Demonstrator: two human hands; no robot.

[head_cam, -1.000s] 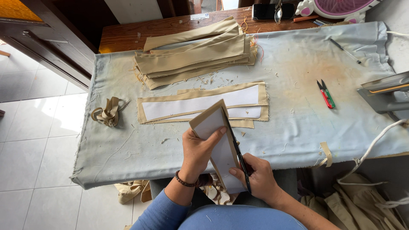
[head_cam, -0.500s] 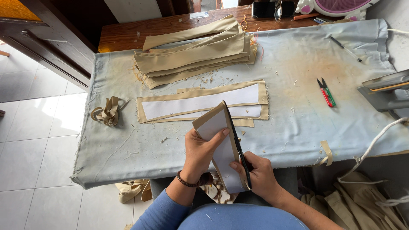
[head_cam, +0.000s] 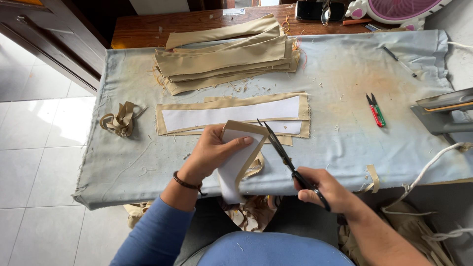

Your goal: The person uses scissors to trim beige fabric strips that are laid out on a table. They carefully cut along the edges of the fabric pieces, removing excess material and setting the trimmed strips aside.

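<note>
Left hand (head_cam: pixel 209 155) pinching tan-and-white fabric piece (head_cam: pixel 240 160) at frame centre, above desk (head_cam: pixel 345 148) edge. Right hand (head_cam: pixel 322 189) clasping black scissors (head_cam: pixel 288 162). Likely light, floppy, interfacing-stiffened; best held near cut edge.

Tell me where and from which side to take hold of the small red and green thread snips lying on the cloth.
Grip the red and green thread snips across the two coloured handles near the lower end, coming from straight above. They lie flat on the grey cloth with the pointed tips toward the far edge, and bare cloth on both sides leaves room for fingers.
</note>
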